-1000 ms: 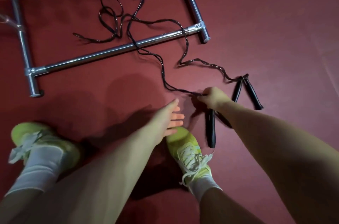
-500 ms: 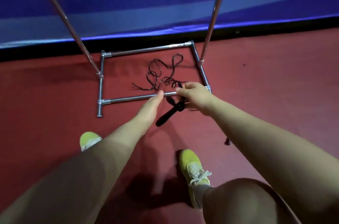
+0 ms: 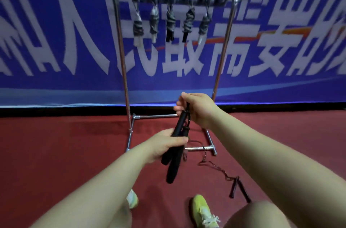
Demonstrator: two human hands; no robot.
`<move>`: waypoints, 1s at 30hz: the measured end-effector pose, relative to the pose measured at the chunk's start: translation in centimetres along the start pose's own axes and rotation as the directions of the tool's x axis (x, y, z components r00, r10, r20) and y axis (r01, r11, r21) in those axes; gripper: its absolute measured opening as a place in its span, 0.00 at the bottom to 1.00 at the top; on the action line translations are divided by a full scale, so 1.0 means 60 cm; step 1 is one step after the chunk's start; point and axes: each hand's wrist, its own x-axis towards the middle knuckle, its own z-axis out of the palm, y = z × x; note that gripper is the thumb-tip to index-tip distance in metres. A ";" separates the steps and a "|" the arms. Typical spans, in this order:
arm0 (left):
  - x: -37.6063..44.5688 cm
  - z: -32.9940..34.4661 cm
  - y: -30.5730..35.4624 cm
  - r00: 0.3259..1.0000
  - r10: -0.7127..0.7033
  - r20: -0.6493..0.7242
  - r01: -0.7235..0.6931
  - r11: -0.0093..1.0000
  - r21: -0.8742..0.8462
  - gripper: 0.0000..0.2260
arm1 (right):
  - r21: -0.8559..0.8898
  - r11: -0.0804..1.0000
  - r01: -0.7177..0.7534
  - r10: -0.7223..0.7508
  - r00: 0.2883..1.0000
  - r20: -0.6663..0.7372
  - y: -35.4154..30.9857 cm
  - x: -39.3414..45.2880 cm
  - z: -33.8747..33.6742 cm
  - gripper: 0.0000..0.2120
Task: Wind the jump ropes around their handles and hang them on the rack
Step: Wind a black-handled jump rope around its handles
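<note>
My left hand (image 3: pixel 164 146) grips the two black handles (image 3: pixel 173 164) of a jump rope, held together and pointing down. My right hand (image 3: pixel 196 109) is above it, pinching the tops of the handles where the dark cord leaves them. The cord trails down to the floor near the rack's base. A second black rope with its handles (image 3: pixel 237 189) lies on the red floor to the right. The metal rack (image 3: pixel 121 55) stands ahead, and several wound ropes (image 3: pixel 171 24) hang from its top bar.
A blue banner (image 3: pixel 56 40) with white characters covers the wall behind the rack. The rack's base bars (image 3: pixel 200 148) lie on the red floor. My yellow-green shoes (image 3: pixel 203 209) are at the bottom of the view.
I have stood up and the view has risen from the floor to the rack's top. My left hand, open before, now grips the handles, and both hands have lifted them.
</note>
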 end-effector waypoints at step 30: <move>-0.408 0.081 0.322 0.994 0.107 -0.015 -0.104 0.987 0.118 0.16 | -0.468 0.774 0.427 -0.238 0.880 0.410 -0.251 -0.381 0.122 0.09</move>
